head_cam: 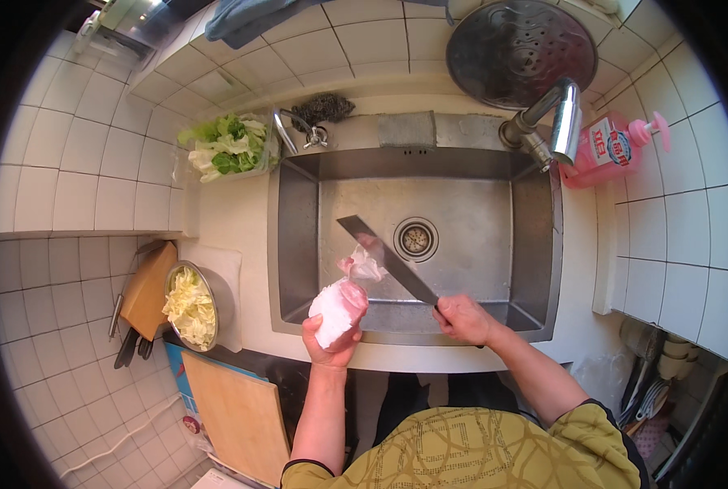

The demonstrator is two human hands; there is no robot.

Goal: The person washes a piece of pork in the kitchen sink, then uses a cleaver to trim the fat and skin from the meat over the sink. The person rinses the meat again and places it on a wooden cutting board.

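In my left hand (333, 342) is a chunk of raw meat (339, 308), pale on one side and pink at its upper end. It is held over the front edge of the stainless steel sink (462, 202). My right hand (465, 319) grips the handle of a kitchen knife (400, 269), whose broad blade points up and left across the basin. Close to the blade and just above the chunk shows a pale pink, filmy piece (362, 264). Whether that piece is still joined to the meat, I cannot tell.
A metal bowl of cut cabbage (190, 308) stands left of the sink, beside a knife block (150, 290). Behind it is a plastic container of leafy greens (232, 147). A chrome faucet (563, 125) and a pink pump bottle (608, 150) occupy the right rear. A wooden cutting board (235, 415) leans at lower left.
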